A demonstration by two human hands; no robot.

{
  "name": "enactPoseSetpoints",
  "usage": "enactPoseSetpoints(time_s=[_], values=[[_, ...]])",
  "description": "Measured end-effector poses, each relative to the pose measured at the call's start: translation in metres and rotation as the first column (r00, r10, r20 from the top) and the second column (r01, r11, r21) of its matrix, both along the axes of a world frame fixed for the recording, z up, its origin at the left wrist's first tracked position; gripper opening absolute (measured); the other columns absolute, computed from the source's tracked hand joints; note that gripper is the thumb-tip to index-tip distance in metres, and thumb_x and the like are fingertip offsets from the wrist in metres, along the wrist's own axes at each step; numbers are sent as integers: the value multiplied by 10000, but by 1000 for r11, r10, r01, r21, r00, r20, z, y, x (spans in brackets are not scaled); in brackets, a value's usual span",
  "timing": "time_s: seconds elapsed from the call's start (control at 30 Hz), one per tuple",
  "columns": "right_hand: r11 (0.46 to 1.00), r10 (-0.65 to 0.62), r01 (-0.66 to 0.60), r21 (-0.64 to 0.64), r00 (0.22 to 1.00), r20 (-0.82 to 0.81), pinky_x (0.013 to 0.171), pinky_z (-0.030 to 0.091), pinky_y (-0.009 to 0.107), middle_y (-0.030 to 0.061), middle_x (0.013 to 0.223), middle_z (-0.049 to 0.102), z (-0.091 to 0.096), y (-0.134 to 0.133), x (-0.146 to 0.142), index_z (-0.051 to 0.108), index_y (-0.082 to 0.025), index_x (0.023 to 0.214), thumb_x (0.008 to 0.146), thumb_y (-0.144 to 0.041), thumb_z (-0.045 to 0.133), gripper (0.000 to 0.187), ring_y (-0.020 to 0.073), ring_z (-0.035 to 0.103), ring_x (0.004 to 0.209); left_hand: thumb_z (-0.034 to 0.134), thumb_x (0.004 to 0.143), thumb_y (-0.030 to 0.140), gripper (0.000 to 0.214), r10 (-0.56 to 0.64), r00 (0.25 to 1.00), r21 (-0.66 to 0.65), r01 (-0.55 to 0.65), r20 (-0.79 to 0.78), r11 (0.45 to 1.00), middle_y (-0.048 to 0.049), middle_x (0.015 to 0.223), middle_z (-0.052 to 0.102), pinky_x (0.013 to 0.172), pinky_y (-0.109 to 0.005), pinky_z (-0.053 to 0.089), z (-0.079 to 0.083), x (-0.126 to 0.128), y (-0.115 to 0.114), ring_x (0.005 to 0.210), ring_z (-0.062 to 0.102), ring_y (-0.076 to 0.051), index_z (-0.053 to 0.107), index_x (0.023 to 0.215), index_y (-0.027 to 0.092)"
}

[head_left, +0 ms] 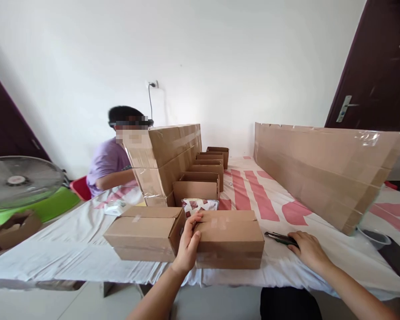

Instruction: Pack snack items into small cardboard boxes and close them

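Observation:
In the head view a taped cardboard box [230, 242] lies closed on the cloth before me. My left hand [187, 244] grips its left end, fingers over the top edge. A second closed cardboard box [143, 242] stands just to the left of that hand. To the right of the first box, my right hand [308, 250] is closed around a utility knife [282, 238] held low over the cloth, its tip pointing left toward the box. Whether a blade is out I cannot tell. Behind the first box lies a patterned plastic packet [200, 205].
Several open cardboard boxes [196, 190] line a wall of stacked cartons [176, 151]. A long cardboard panel [320, 169] stands at right, near a clear plastic container [375, 238] and a dark flat object [398, 258]. Another person [108, 164] sits behind the cartons; a fan [20, 182] stands far left.

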State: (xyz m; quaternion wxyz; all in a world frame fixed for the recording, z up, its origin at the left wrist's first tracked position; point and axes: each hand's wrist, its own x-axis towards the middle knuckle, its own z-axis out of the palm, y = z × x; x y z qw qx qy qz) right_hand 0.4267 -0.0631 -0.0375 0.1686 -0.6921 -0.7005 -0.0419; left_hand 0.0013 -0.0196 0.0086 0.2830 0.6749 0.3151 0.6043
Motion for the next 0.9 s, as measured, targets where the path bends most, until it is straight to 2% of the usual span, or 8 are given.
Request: enactPoseSetpoints(time_s=[0.07,0.17,0.27,0.37,0.47,0.6,0.7,0.9], values=[[998,16,-15,62,1000,-19,863,515,443,141,1050,687,13,4,-6,673,-147,1099,842,-243,569,294,310,676,958,478,933,468,396,11,1000,-6,-10,12,1000,-121,1344,529,1147,-507,283,-1,1,-1,1361,408,-312,511,1242,223],[952,61,-37,304,996,-71,783,546,414,149,1085,634,56,14,-32,611,-148,1188,893,-267,526,329,295,662,950,470,931,484,443,20,999,-17,-19,26,1000,-115,1343,525,1147,-494,280,-1,2,-2,1354,406,-307,487,1291,226],[825,289,-259,502,957,19,827,538,392,116,1110,608,107,25,-76,561,-200,1270,914,-177,490,364,255,625,1005,479,924,485,452,22,999,-18,-22,41,1000,-116,1331,530,1139,-484,293,-2,2,-3,1338,420,-304,487,1291,223],[680,484,-528,509,845,229,813,520,379,77,1041,630,141,31,-130,596,-243,1243,938,-133,483,344,215,601,918,491,916,484,454,24,999,-22,-23,48,999,-116,1334,534,1131,-479,307,-1,2,-2,1325,434,-305,495,1287,222],[577,506,-649,496,760,408,779,482,355,68,989,639,152,33,-177,643,-239,1186,976,-139,455,299,193,570,866,492,917,479,451,10,998,-14,-9,54,1000,-117,1333,540,1107,-481,337,0,3,-2,1303,457,-308,494,1286,221],[518,449,-703,488,709,544,750,431,350,71,927,638,154,35,-208,660,-220,1147,993,-141,426,292,195,533,834,472,933,470,431,-24,998,18,23,51,1000,-117,1340,538,1107,-479,336,3,3,-3,1298,464,-298,482,1290,228],[494,418,-731,471,675,608,748,413,354,74,913,638,158,33,-206,661,-215,1130,977,-106,428,299,199,522,826,459,943,469,432,-10,1000,18,10,29,1000,-116,1348,532,1113,-480,324,2,1,-3,1310,448,-295,471,1303,230],[526,466,-739,421,665,584,748,400,350,68,892,626,165,15,-174,653,-206,1126,975,-72,394,328,189,521,807,443,947,468,437,-8,1000,-14,8,-25,1000,-122,1384,506,1129,-480,308,1,-1,-4,1361,398,-301,472,1311,226]])
